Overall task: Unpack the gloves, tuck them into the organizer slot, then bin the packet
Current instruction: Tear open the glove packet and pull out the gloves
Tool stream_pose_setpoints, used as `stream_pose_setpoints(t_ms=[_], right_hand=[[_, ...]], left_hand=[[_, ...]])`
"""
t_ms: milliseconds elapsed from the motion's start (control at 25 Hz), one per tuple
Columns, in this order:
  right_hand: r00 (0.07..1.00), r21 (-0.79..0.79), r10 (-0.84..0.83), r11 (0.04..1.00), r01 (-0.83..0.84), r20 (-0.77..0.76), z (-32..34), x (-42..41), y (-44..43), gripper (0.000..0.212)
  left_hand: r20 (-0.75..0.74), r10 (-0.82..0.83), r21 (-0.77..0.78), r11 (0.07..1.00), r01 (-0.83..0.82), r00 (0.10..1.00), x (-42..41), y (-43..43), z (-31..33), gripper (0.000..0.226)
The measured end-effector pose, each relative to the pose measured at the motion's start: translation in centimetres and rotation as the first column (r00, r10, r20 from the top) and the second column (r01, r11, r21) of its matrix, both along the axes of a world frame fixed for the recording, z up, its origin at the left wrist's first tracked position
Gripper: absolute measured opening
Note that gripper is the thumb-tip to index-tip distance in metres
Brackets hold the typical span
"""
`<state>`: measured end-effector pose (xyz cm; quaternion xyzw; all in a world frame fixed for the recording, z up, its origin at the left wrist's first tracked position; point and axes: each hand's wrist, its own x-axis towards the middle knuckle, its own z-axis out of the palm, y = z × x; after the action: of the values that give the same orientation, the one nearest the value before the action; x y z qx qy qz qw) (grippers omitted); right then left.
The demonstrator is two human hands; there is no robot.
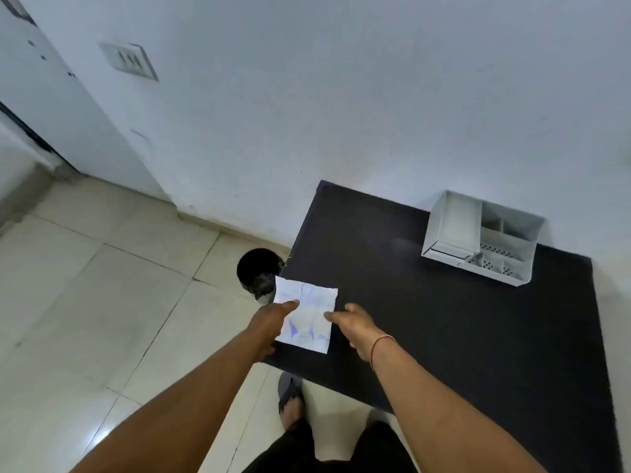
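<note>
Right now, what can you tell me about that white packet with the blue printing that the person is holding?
The white rectangular packet with blue printing looks flat and thin, like paper or plastic film; the print is too blurred to read. It sits at the near left corner of the dark tabletop, its left edge reaching out past the table's side, in front of the round black bin on the floor. The left hand has its thumb on the packet's left side, and the right hand touches its right edge with a fingertip. It appears unopened.
</note>
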<state>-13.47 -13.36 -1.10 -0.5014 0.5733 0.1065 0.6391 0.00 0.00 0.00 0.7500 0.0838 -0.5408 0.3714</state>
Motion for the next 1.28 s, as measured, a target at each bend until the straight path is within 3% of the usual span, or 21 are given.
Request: stream_pose_setpoints(t_ms=[80, 160, 280, 360, 400, 440, 480, 520, 560, 600, 640, 680, 760, 800, 920, 1040, 1200, 1280], right_hand=[[0.997, 0.026, -0.008, 1.000, 0.010, -0.072, -1.3, 1.0, 0.0, 0.066], [0.995, 0.071, -0.004, 0.997, 0.011, -0.097, -2.7, 1.7, 0.1, 0.037], [1.000, 0.096, 0.005, 0.995, -0.002, -0.027, -3.6, 3.3, -0.1, 0.030], [0.990, -0.087, 0.140, 0.986, -0.139, 0.002, -3.1, 3.8, 0.2, 0.024], [0.959, -0.291, 0.284, 0.916, -0.276, -0.017, -2.2, 3.5, 0.4, 0.019], [0.897, -0.524, 0.436, 0.749, -0.406, -0.071, -1.2, 2.7, 0.7, 0.016], [0.814, -0.729, 0.564, 0.499, -0.469, -0.138, 0.1, 1.6, 1.1, 0.017], [0.732, -0.835, 0.650, 0.273, -0.477, -0.205, 1.4, 0.3, 1.4, 0.021], [0.660, -0.868, 0.706, 0.132, -0.478, -0.257, 2.9, -1.0, 1.7, 0.027], [0.606, -0.868, 0.744, 0.070, -0.491, -0.282, 4.1, -2.3, 2.0, 0.033], [0.593, -0.848, 0.756, 0.097, -0.521, -0.278, 5.1, -3.5, 2.2, 0.038], [0.625, -0.815, 0.743, 0.196, -0.546, -0.240, 6.2, -4.3, 2.1, 0.041], [0.762, -0.750, 0.633, 0.435, -0.498, -0.139, 8.1, -5.0, 1.5, 0.045], [0.801, -0.720, 0.584, 0.501, -0.481, -0.129, 8.8, -5.0, 1.0, 0.045], [0.803, -0.665, 0.551, 0.515, -0.541, -0.227, 9.9, -4.3, 0.1, 0.038], [0.836, -0.558, 0.499, 0.637, -0.532, -0.227, 10.0, -3.9, -0.3, 0.025], [0.914, -0.456, 0.400, 0.803, -0.383, -0.062, 10.0, -4.1, -0.2, 0.018], [0.947, -0.362, 0.316, 0.890, -0.279, 0.047, 10.8, -4.1, 0.1, 0.014]], left_hand=[[-0.002, -0.002, 0.044, 0.999, 0.002, 1.000, 0.7, -0.2, -1.2, 0.055], [-0.019, 0.012, 0.065, 0.998, -0.011, 1.000, 1.0, 0.3, -2.5, 0.057], [-0.061, 0.075, 0.041, 0.996, -0.073, 0.995, 1.8, 0.6, -3.2, 0.069], [-0.154, 0.155, -0.023, 0.987, -0.161, 0.976, 2.3, 0.5, -3.2, 0.080], [-0.222, 0.211, -0.049, 0.973, -0.227, 0.952, 2.3, 0.4, -2.6, 0.084], [-0.309, 0.262, -0.089, 0.949, -0.302, 0.914, 2.4, 0.1, -1.9, 0.088], [-0.398, 0.284, -0.143, 0.920, -0.365, 0.872, 2.4, -0.2, -1.0, 0.091], [-0.479, 0.270, -0.202, 0.892, -0.404, 0.835, 2.4, -0.6, 0.0, 0.089], [-0.517, 0.232, -0.261, 0.874, -0.409, 0.824, 2.2, -1.2, 1.1, 0.079], [-0.507, 0.198, -0.299, 0.872, -0.387, 0.839, 1.9, -1.7, 2.1, 0.062], [-0.463, 0.178, -0.305, 0.888, -0.345, 0.868, 1.5, -2.3, 2.8, 0.048], [-0.409, 0.169, -0.298, 0.904, -0.306, 0.897, 1.1, -2.7, 3.2, 0.041], [-0.351, 0.131, -0.310, 0.918, -0.247, 0.927, 0.7, -3.2, 3.5, 0.046], [-0.356, 0.108, -0.340, 0.910, -0.236, 0.928, 0.6, -3.4, 3.6, 0.047], [-0.338, 0.032, -0.431, 0.883, -0.185, 0.941, 0.4, -3.6, 4.3, 0.045], [-0.306, -0.055, -0.474, 0.874, -0.102, 0.951, 0.3, -3.7, 4.9, 0.045], [-0.313, -0.146, -0.557, 0.828, -0.057, 0.939, 0.7, -3.1, 5.0, 0.055], [-0.248, -0.191, -0.568, 0.823, 0.017, 0.950, 0.5, -2.9, 5.6, 0.056]])
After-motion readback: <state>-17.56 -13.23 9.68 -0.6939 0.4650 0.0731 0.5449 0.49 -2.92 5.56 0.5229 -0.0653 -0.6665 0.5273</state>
